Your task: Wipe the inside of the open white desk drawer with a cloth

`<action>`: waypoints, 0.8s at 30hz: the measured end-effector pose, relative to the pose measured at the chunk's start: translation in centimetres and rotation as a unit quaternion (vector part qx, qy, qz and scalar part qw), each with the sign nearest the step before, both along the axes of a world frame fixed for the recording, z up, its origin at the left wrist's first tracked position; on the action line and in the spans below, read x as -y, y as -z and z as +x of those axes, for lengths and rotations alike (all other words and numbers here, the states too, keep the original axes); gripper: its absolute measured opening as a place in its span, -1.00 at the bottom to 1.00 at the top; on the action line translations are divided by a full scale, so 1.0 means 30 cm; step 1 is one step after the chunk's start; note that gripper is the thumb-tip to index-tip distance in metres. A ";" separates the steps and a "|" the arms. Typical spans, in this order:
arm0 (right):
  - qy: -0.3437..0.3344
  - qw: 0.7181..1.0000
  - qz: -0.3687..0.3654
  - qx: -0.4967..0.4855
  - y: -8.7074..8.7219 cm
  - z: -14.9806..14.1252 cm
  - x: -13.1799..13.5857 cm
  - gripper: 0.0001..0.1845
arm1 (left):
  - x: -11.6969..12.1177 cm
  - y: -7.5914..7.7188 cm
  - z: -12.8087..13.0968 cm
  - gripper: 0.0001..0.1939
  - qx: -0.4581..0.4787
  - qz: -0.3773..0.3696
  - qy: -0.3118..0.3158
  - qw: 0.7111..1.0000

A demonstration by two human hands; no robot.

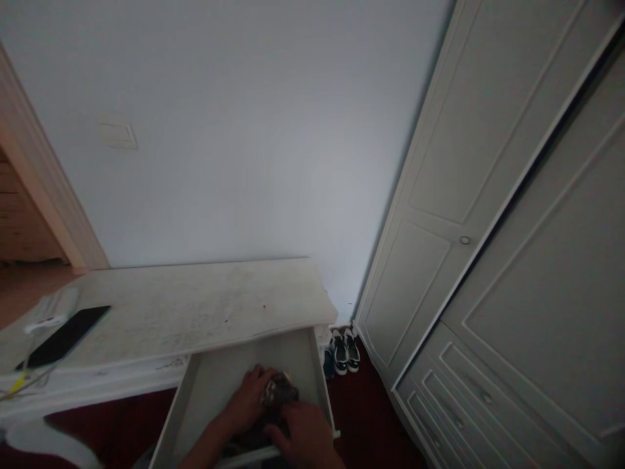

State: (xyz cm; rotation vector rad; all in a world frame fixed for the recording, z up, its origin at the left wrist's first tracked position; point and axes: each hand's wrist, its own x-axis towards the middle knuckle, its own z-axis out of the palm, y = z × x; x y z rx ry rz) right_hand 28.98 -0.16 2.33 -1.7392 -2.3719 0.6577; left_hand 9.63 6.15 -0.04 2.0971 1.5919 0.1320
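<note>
A pulled-out white drawer [234, 361] juts from the front of the white table [195, 293]. Inside it lies a dark, patterned bundle [283, 389] that looks like rolled or folded cloth. My left hand [250, 396] reaches in from the left, its fingers curled over the bundle's far left side. Over the near right part rests my right hand [303, 430], thumb pointing left and fingers bent against the bundle. Dim light and my hands hide much of it. More dark material shows under my hands near the drawer front.
A dark phone or tablet [68, 335] and a white object with a cable [53, 309] lie on the table's left. Black-and-white shoes [342, 352] stand on the dark red floor [361, 417] beside the table. A grey-white wardrobe [430, 260] rises at right.
</note>
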 end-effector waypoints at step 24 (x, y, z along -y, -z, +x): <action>-0.050 0.997 0.013 0.064 -0.074 0.001 0.003 -0.35 | 0.147 -0.048 -0.266 -0.29 -0.080 -0.015 -0.168 0.982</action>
